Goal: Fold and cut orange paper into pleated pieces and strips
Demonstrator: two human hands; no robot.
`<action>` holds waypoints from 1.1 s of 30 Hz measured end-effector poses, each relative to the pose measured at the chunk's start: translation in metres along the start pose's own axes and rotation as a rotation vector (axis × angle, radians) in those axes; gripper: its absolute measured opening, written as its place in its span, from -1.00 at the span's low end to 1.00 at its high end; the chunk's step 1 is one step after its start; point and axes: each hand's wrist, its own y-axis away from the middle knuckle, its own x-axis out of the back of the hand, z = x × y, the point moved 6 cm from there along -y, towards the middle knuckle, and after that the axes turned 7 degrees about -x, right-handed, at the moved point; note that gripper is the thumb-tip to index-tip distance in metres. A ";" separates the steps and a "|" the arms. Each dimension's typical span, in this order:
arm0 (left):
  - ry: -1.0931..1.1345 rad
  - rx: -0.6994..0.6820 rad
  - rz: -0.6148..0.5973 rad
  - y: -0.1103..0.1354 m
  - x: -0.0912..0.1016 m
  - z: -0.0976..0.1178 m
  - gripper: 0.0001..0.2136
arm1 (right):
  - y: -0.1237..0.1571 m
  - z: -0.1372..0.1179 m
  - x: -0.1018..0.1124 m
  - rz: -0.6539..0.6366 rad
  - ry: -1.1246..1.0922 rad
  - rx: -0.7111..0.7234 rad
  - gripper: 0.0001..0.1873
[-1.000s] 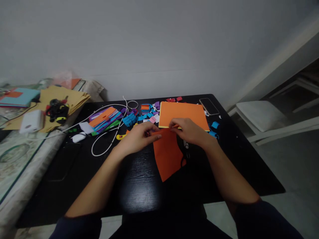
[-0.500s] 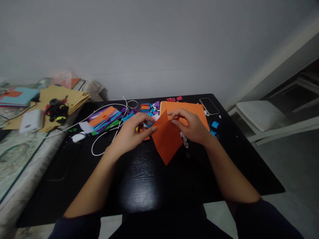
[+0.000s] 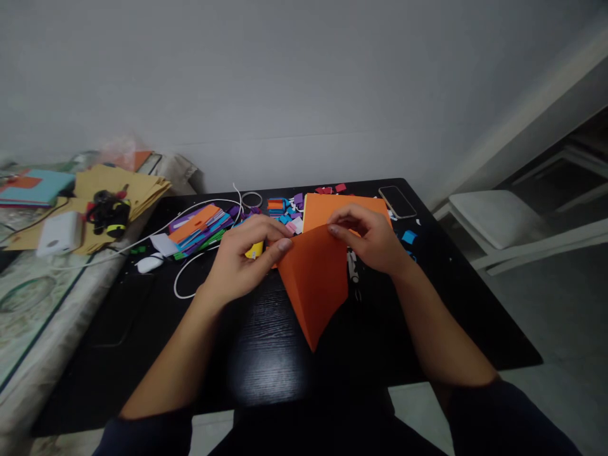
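An orange sheet of paper (image 3: pixel 317 278) is held up between my two hands, its lower corner pointing toward me over the black table. My left hand (image 3: pixel 249 256) pinches its upper left edge between thumb and fingers. At the upper right edge, my right hand (image 3: pixel 368 239) grips it the same way. Behind the sheet lies a stack of orange paper (image 3: pixel 323 209), partly covered by my right hand. A yellow object (image 3: pixel 255 250) shows under my left hand, mostly hidden. Beside the sheet's right edge is a small tool with white and dark parts (image 3: pixel 352 267), too unclear to name.
Coloured paper strips (image 3: pixel 202 228) and small cut pieces (image 3: pixel 289 215) lie along the back of the black table (image 3: pixel 380 342). A white cable (image 3: pixel 178 272) loops at the left near a white mouse (image 3: pixel 150 263). A phone (image 3: pixel 398 202) rests back right. A white chair (image 3: pixel 494 218) stands right.
The orange sheet has opened out and turned, its top edge now stretched between my hands and its lower corner nearer me. My left hand has moved slightly left.
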 end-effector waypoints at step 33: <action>0.043 0.189 -0.322 0.002 -0.029 -0.006 -0.83 | 0.017 -0.028 -0.038 -0.227 0.064 0.080 -0.88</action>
